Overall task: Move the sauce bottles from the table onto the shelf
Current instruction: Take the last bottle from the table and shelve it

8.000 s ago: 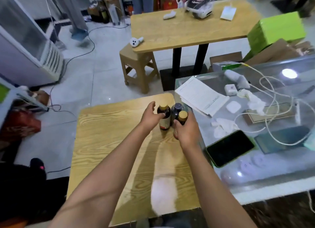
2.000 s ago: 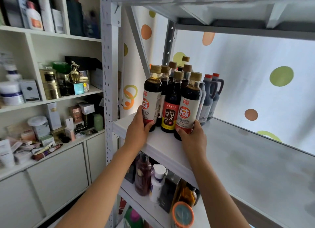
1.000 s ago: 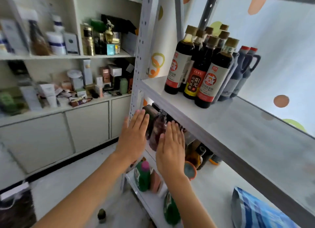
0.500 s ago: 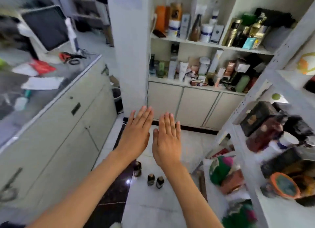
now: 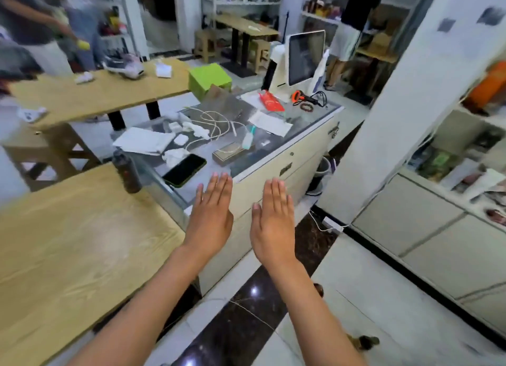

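Observation:
One dark sauce bottle [image 5: 126,171] stands upright at the far right corner of the wooden table [image 5: 68,250], blurred by motion. My left hand [image 5: 210,217] and my right hand [image 5: 273,220] hang side by side in front of me, fingers straight and empty, over the end of the glass counter. Both hands are to the right of the table and well short of the bottle. The shelf with the other bottles is out of view.
A glass counter [image 5: 246,163] next to the table holds a phone [image 5: 184,169], papers, cables and a screen [image 5: 305,56]. A white pillar [image 5: 397,105] and cabinets [image 5: 438,237] stand on the right. People stand at the back near another table [image 5: 95,94].
I have turned away from the shelf toward the table and counter. My hands stay flat and empty, now a little further apart.

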`<state>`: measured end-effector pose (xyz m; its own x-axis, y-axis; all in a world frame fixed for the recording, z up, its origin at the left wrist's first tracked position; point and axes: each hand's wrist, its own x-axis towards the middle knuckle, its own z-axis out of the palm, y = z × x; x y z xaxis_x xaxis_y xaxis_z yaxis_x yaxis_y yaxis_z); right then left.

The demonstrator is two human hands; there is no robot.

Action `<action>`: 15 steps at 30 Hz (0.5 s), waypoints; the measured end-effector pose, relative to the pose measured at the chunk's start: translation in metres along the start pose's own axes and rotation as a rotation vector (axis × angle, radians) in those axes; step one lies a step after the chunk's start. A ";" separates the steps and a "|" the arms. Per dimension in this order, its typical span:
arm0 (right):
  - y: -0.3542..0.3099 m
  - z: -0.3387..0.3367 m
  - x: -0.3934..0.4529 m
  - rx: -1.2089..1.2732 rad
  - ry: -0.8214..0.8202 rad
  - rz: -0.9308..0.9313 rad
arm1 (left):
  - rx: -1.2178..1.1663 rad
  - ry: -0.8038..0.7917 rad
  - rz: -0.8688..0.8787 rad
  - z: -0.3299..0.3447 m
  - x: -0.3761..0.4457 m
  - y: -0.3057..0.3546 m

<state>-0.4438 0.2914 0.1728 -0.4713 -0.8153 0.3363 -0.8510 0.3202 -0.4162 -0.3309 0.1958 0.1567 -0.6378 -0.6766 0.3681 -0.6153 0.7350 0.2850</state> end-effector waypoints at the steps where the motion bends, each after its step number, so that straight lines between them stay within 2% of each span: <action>1: -0.023 0.018 0.008 0.023 -0.034 -0.031 | -0.008 0.015 -0.039 -0.008 -0.003 -0.028; 9: -0.181 0.160 0.050 0.094 -0.227 -0.196 | -0.023 0.086 -0.352 -0.046 -0.037 -0.227; 15: -0.234 0.222 0.084 0.054 -0.410 -0.263 | -0.053 0.078 -0.525 -0.050 -0.054 -0.310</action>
<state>-0.2327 0.0408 0.1111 -0.1029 -0.9915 0.0797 -0.9107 0.0617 -0.4083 -0.0827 0.0066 0.0928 -0.2126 -0.9501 0.2282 -0.8167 0.3010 0.4924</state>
